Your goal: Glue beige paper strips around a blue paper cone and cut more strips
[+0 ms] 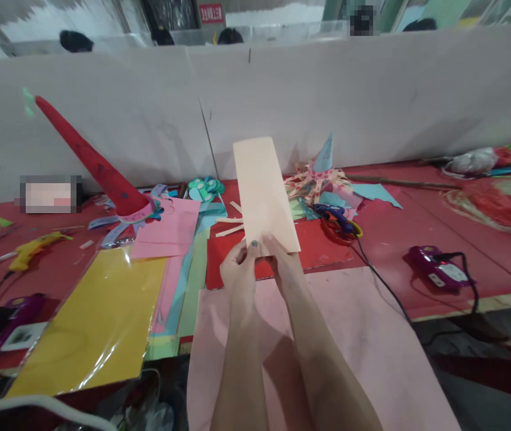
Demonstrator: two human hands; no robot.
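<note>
A long, narrow piece of pale peach paper [267, 191] is held up in front of me, its lower edge gripped by both hands. At its lower left corner, my left hand [239, 263] pinches it with the thumb on the near face. My right hand [281, 258] pinches the bottom edge just beside it, thumb also in front. Beneath my forearms lies a large pink sheet [349, 311] that hangs over the table edge. Red paper [222, 263] lies behind the hands, with thin cream strips [230, 221] fanning out left of the held piece.
A red paper cone [91, 158] leans on the left above pink sheets [179, 227]. A yellow sheet in plastic [98, 317] lies nearer. Glue guns, one yellow [35, 250] and one blue [334, 216], rest with trailing cords. A purple power strip [439, 268] sits right; a white partition [148, 114] stands behind.
</note>
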